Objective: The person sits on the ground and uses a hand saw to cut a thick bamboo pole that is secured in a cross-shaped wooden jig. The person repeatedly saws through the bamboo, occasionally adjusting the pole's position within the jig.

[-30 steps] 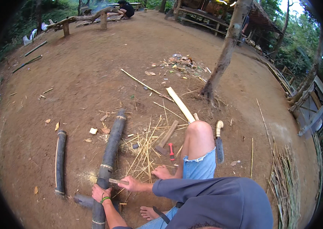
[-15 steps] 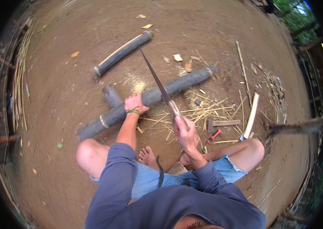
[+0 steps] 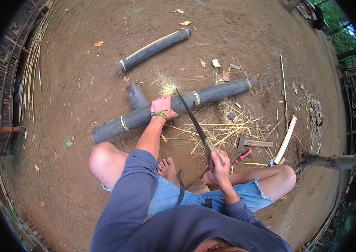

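Observation:
A long, thick, dark bamboo pole [image 3: 222,92] with pale node rings lies crosswise in front of me. It rests over a short dark bamboo piece [image 3: 136,95]. My left hand [image 3: 163,106], a green band at its wrist, presses down on the pole left of its middle, fingers curled over the far side. My right hand [image 3: 220,164] is closed around the wooden handle of a handsaw [image 3: 195,123]. The saw's narrow dark blade crosses the pole just right of my left hand, its tip near the pole's far edge. Pale sawdust [image 3: 168,89] lies beyond.
Another bamboo length [image 3: 156,47] with a split strip lies farther off. Thin bamboo sticks [image 3: 224,132] are scattered right of centre. Beside my right leg are a wooden-handled hammer-like tool [image 3: 255,143], a red-handled tool [image 3: 242,156] and a pale split bamboo piece [image 3: 285,140].
My right hand has drawn the saw back toward me, so less blade reaches past the pole. My left hand stays on the bamboo pole. The whole view has shifted slightly.

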A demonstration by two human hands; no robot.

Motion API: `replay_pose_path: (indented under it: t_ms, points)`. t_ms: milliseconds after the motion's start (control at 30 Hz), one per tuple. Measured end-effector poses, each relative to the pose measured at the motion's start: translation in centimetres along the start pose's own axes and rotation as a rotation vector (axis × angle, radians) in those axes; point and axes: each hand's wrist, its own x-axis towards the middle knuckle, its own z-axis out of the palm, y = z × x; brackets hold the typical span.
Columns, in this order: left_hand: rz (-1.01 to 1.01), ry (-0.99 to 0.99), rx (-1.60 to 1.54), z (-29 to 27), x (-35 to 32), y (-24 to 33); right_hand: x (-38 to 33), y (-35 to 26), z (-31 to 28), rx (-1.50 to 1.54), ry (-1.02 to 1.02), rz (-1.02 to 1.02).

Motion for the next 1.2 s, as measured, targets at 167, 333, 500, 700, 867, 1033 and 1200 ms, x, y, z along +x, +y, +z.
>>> replay_pose_path:
  t_ms: [167,333,500,700,867,1033,1200]
  points:
    - [-0.043,0.005,-0.031,0.5,0.3,-0.8,1.0,-5.0,0.3,-0.064,-0.026,-0.221]
    - [-0.027,-0.114,-0.09,-1.5,1.5,1.1,11.9,-10.2,6.8,0.145,-0.108,-0.114]
    - [-0.105,-0.14,-0.106,-0.8,0.9,-1.9,2.4,-4.8,1.3,-0.222,-0.053,-0.427]
    - [-0.09,-0.198,-0.123,-1.6,1.3,0.8,11.7,-6.6,6.4,0.116,-0.044,-0.195]
    - [0.012,-0.051,-0.051,1.4,-0.3,1.3,11.6,-6.4,6.3,0.298,-0.133,-0.112]
    - [0.003,-0.037,-0.119,2.0,-0.8,1.3,11.3,-6.3,5.9,0.318,-0.114,-0.127]
    - [0.068,-0.009,-0.025,1.5,-1.0,0.5,9.1,-5.7,7.3,0.379,-0.099,-0.104]
